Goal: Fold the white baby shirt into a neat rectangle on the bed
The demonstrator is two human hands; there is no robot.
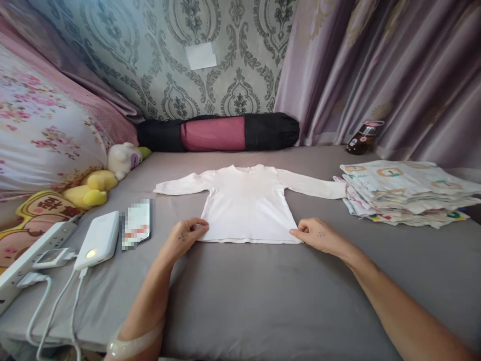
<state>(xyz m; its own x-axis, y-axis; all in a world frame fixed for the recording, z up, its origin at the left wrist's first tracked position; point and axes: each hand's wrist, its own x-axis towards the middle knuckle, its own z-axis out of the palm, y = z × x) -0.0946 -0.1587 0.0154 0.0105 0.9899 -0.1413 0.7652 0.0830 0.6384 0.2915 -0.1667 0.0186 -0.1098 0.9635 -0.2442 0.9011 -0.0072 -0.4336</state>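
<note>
A small white long-sleeved shirt (246,200) lies flat on the grey bed sheet (263,301), sleeves spread out to both sides. My left hand (186,235) rests at the shirt's bottom left corner with its fingers pinched on the hem. At the bottom right corner, my right hand (317,234) pinches the hem in the same way. Both forearms reach in from the near edge of the bed.
A stack of folded printed cloths (406,193) lies at the right. A white power bank (98,239), a phone (137,223) and a power strip (33,253) lie at the left, with soft toys (108,175) behind. A black and pink rolled bag (218,132) lies against the wall; a bottle (363,138) stands by the curtain.
</note>
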